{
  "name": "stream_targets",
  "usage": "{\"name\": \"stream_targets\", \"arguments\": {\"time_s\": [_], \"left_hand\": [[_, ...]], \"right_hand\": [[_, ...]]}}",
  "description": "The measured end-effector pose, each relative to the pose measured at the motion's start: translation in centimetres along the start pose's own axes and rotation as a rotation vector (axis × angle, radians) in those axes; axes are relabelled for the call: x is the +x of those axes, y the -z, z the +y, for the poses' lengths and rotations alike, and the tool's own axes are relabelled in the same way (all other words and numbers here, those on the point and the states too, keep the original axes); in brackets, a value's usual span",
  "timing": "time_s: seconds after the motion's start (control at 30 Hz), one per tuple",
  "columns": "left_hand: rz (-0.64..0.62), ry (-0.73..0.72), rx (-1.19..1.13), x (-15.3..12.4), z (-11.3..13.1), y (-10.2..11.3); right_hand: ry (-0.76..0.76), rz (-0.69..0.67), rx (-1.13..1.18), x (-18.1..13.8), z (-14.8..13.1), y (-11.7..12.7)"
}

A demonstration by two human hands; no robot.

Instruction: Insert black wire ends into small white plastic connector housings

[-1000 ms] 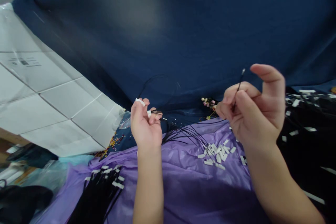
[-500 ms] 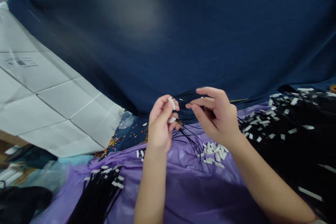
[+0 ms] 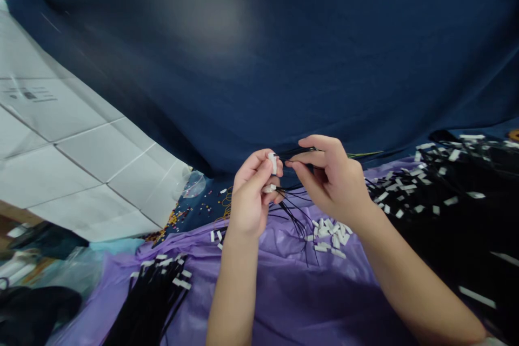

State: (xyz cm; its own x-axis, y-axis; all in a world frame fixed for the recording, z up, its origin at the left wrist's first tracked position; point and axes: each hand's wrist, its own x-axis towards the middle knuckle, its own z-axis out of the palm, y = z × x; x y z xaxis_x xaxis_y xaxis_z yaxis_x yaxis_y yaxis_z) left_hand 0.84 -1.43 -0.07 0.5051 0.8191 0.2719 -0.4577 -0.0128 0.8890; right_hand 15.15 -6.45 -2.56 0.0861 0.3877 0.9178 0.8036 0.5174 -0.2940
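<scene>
Above the far edge of the purple sheet (image 3: 284, 292), your two hands meet almost fingertip to fingertip. Your left hand (image 3: 253, 194) pinches a small white connector (image 3: 273, 163) upright between thumb and forefinger. Its lower fingers are curled onto a second white piece (image 3: 268, 189), and from there a bunch of thin black leads (image 3: 294, 216) hangs down to the sheet. Your right hand (image 3: 328, 181) grips a single black wire (image 3: 298, 150) between thumb and forefinger, the other fingers folded under. The wire's tip is right at the connector's side, but you cannot tell whether it has entered. On the sheet, just below your right hand, lies a loose pile of white connectors (image 3: 330, 235). At the sheet's near left corner rests a bundle of black wires with white ends (image 3: 156, 292). Over the sheet's right edge spreads a dark heap of wired connectors (image 3: 438, 189). Beyond the sheet's far edge a dark blue cloth (image 3: 284, 65) rises, with small beads (image 3: 178, 219) scattered at its foot off the sheet's far left corner, beside white cartons (image 3: 60, 146).
</scene>
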Motion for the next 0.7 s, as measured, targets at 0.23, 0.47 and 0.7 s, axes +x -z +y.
{"name": "stream_targets", "arguments": {"time_s": [0.23, 0.47, 0.7], "left_hand": [[0.000, 0.004, -0.028, 0.08, -0.06, 0.02], [0.031, -0.033, 0.022, 0.13, -0.24, 0.07], [0.067, -0.030, 0.033, -0.02, 0.07, -0.01]], "right_hand": [[0.002, -0.008, 0.012, 0.07, 0.00, 0.17], [0.032, -0.012, -0.049, 0.04, -0.15, 0.28], [0.029, -0.011, -0.066, 0.00, -0.36, 0.65]]}}
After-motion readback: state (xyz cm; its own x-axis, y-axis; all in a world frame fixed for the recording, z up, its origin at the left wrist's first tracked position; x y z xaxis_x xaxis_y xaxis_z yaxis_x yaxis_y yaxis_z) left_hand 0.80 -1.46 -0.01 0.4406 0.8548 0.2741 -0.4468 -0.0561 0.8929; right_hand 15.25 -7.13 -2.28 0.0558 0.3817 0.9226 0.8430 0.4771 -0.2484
